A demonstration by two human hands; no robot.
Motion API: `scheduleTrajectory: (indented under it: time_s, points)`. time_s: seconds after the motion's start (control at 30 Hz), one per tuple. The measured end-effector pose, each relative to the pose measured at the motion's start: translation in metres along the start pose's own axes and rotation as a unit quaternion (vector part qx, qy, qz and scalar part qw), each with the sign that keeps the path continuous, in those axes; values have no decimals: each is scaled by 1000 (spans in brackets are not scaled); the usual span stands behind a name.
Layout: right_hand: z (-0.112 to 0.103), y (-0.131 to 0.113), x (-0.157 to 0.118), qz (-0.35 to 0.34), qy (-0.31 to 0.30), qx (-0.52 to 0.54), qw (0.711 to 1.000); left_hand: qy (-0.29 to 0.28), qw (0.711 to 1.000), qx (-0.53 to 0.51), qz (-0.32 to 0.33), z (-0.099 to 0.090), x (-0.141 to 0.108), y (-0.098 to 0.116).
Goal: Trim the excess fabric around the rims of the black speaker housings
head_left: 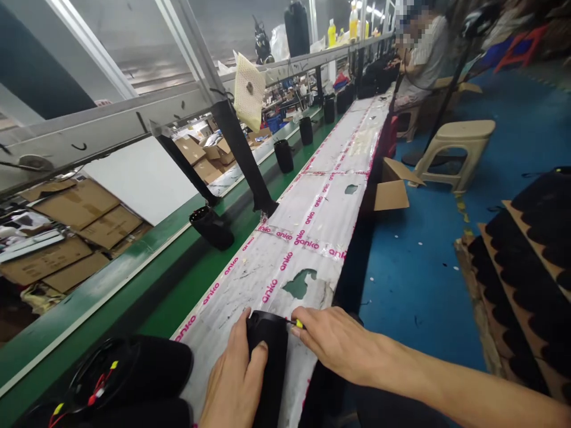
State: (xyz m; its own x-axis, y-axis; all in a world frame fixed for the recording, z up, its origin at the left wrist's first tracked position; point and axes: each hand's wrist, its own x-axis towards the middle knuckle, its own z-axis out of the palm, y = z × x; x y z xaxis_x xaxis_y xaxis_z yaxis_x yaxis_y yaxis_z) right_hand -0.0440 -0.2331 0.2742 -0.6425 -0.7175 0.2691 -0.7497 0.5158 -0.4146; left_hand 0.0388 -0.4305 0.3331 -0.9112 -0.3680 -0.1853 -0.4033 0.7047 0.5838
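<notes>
"Two bare hands are working on one piece: what is each doing?"

"The left hand (238, 374) is wrapping round a black cylinder (270, 362), steadying it on the film-covered worktop (259, 273). The right hand (330, 339) is pinching a small yellow-tipped piece (298, 324) just beside its upper rim."

"So how far along is this one?"

"Partway, I'm judging. The cylinder is standing in its black covering, but the yellow-tipped piece is sticking outside, and the fingers are handling it. I'm not seeing inside, so I can't tell what is fastened there."

"And beyond the hands?"

"Over to the left, dark cylinders (156, 362) are lying close by, one showing its open end with red wires (100, 386) and yellow tips poking out. Those are looking unfinished. Farther off, open-topped cylinders (214, 229) are standing or leaning in a spaced row along the green belt (165, 285)."

"Anyone else?"

"One person (423, 59) is sitting near the far end. I'm not making out which of the cylinders are complete."
</notes>
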Motion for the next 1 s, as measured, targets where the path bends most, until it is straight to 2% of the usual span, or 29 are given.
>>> scheduleTrajectory:
  time_s: [0.13, 0.33, 0.63, 0.77, 0.9, 1.0]
  points:
    - [15, 5, -2, -20, 18, 13, 1000, -19, 999, 37, -12, -1, 6, 4]
    - [22, 7, -3, -46, 47, -13, 998, 21, 999, 26, 6, 3, 9, 6]
    - [30, 3, -4, -37, 65, -56, 996, -41, 997, 56, -20, -5, 12, 14]
    - [25, -2, 3, -31, 44, -66, 996, -24, 998, 50, -11, -5, 15, 11]
    - [12, -9, 12, -18, -5, -67, 998, -78, 994, 70, -26, -5, 20, 9]
    - [3, -13, 17, 9, -50, -43, 998, -87, 992, 85, -28, -5, 22, 8]
